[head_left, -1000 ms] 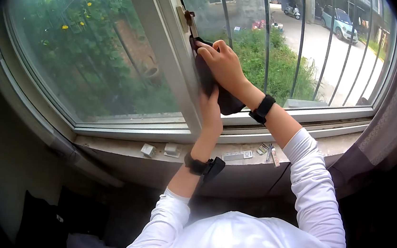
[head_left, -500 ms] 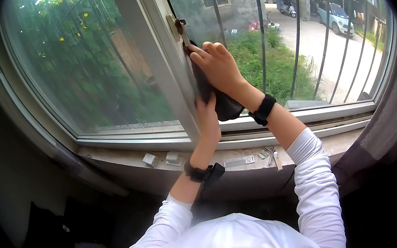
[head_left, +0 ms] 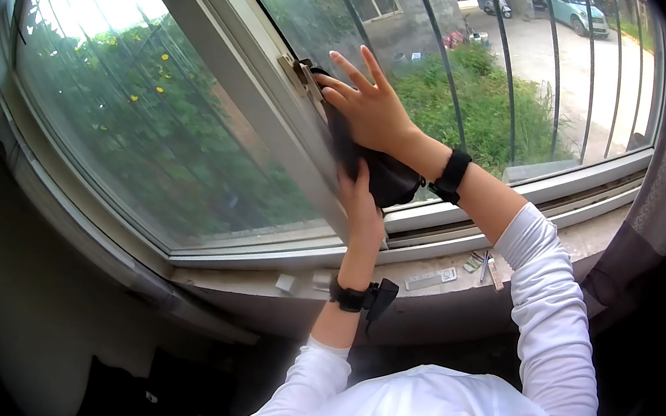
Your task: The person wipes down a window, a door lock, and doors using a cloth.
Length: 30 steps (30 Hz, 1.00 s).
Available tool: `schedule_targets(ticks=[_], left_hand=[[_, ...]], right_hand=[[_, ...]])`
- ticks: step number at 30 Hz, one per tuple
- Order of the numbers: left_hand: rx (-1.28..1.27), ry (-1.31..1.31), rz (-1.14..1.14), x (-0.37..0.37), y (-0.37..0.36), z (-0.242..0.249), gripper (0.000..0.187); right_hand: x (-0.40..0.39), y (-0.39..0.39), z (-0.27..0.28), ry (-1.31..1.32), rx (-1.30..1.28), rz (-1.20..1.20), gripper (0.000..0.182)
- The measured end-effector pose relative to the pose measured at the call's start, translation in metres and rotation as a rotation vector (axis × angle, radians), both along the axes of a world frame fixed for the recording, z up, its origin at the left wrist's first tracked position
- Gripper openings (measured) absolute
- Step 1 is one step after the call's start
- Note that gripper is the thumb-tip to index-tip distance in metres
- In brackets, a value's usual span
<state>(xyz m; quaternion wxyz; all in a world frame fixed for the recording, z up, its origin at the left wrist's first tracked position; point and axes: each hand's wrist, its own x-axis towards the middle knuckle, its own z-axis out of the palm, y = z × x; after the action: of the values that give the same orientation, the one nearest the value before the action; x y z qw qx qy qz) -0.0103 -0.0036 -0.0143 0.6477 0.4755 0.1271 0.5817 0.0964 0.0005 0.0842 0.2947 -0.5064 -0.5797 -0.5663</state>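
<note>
Dark cloth is partly hidden by both hands.

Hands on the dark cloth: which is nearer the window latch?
The right hand, upper of the two, with fingertips beside the latch; the left hand is lower on the cloth.

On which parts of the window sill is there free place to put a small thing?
Two patches of sill look bare: the left end, up to the white cube, and the right, between the right sleeve and the curtain. The middle is crowded: a second white block, a long white strip and small slim items.
</note>
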Motion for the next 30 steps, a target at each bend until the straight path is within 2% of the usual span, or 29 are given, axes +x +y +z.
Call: schedule_targets(ticks=[2, 5, 8, 14, 18, 22, 25, 30], left_hand=[[0.005, -0.014, -0.011, -0.001, -0.002, 0.003, 0.049], [0.062, -0.072, -0.074, 0.005, 0.002, 0.016, 0.049], [0.106, -0.123, -0.137, 0.012, 0.011, 0.027, 0.052], [0.157, -0.187, -0.146, 0.021, 0.015, 0.060, 0.056], [0.132, -0.108, -0.064, 0.030, 0.015, 0.042, 0.052], [0.152, 0.054, -0.048, 0.016, -0.020, 0.019, 0.043], [-0.005, 0.023, -0.053, 0.014, -0.022, -0.004, 0.037], [-0.005, -0.048, -0.034, 0.012, -0.026, -0.005, 0.039]], right_hand=[[0.006, -0.004, 0.008, -0.027, -0.009, 0.026, 0.024], [0.010, 0.001, 0.027, -0.048, 0.111, 0.001, 0.022], [0.013, 0.003, 0.039, 0.008, 0.076, 0.026, 0.025], [0.024, 0.004, 0.088, -0.190, 0.055, 0.061, 0.027], [0.030, -0.002, 0.067, -0.160, -0.029, 0.146, 0.023], [0.032, -0.015, 0.025, -0.125, -0.174, 0.180, 0.020], [0.025, -0.018, 0.004, -0.143, -0.266, 0.179, 0.022], [0.025, -0.019, 0.014, -0.144, -0.194, 0.155, 0.024]])
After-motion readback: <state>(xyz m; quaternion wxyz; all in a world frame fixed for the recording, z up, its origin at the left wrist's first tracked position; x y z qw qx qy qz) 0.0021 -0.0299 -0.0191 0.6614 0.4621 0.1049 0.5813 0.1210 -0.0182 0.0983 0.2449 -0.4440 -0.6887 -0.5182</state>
